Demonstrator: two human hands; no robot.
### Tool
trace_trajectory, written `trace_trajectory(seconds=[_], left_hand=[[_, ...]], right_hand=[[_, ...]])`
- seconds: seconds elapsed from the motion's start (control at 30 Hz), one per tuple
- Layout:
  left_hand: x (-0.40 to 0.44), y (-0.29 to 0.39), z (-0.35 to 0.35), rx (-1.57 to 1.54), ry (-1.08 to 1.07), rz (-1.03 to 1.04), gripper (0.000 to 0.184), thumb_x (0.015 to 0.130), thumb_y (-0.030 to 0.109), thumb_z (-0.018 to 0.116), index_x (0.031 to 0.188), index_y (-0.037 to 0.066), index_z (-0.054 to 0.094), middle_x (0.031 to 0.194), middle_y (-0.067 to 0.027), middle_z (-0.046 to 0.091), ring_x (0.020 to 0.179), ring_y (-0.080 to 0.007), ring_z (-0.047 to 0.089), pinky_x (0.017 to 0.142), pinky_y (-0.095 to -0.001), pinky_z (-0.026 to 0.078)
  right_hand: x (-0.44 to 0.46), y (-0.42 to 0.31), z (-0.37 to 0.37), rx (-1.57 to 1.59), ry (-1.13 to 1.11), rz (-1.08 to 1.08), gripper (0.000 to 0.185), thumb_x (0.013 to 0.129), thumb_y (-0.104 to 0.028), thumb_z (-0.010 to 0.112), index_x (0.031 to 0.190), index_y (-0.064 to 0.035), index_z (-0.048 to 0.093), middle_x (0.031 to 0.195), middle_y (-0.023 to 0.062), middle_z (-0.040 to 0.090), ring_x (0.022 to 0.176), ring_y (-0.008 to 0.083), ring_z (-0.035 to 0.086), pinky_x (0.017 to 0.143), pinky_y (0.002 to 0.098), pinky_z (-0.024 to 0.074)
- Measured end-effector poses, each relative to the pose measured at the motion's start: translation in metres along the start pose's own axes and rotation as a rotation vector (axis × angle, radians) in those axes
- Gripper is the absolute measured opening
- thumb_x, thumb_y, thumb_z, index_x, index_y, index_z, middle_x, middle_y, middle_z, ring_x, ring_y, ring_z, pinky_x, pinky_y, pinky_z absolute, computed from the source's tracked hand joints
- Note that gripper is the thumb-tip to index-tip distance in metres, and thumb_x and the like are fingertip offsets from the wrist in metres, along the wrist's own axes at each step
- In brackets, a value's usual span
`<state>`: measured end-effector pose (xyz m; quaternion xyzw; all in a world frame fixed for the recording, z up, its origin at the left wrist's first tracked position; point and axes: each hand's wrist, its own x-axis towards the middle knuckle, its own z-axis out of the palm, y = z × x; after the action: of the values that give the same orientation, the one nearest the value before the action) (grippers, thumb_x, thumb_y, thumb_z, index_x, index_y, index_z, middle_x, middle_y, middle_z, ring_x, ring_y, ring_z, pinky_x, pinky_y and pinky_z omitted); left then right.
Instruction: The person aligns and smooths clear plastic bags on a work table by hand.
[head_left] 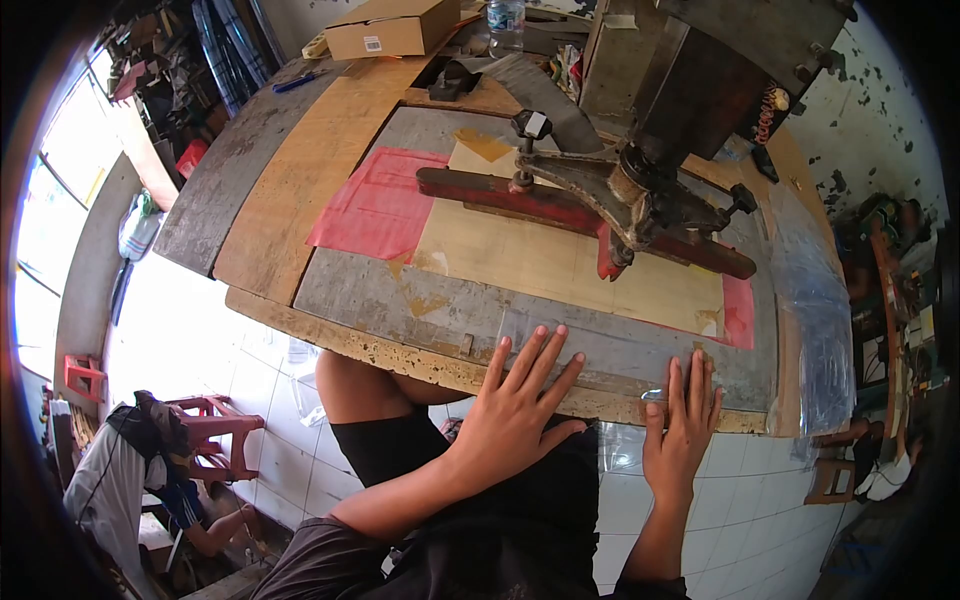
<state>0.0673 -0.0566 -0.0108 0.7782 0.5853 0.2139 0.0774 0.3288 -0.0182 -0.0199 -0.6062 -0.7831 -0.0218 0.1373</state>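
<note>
My left hand (520, 410) lies with its fingers spread on a clear plastic sheet (620, 348) at the front edge of the grey metal bed (350, 285). To its right, my right hand (681, 425) rests on the same sheet, fingers stretched out and thumb apart. The sheet is hard to see, and its outline is only partly visible. Beyond my fingers a cream sheet (500, 260) is taped over red material (375, 205) on the bed. Above these sits a press head (630, 190) with a long red-and-black bar (480, 192).
A stack of clear plastic (812, 330) hangs over the table's right side. Behind the bed are a cardboard box (390, 28), a water bottle (505, 22) and a blue pen (294, 82). Another person (150, 470) is low at the left, near a red stool (215, 435).
</note>
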Motion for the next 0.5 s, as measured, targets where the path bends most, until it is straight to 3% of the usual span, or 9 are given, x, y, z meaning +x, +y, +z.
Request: trace_trajectory(seconds=[0.5], left_hand=[[0.0002,0.0009,-0.0012,0.015,-0.009,-0.002,0.076,0.1,0.058,0.064,0.159,0.013,0.049,0.172,-0.02,0.032,0.16,-0.0397,0.03,0.127,-0.0623,0.023]], right_hand=[[-0.0012,0.0016,0.0043,-0.007,0.016,-0.004,0.062,0.111,-0.047,0.047,0.162,-0.0109,0.048,0.174,0.0164,0.033,0.162,0.0391,0.027,0.129,0.0635,0.0162]])
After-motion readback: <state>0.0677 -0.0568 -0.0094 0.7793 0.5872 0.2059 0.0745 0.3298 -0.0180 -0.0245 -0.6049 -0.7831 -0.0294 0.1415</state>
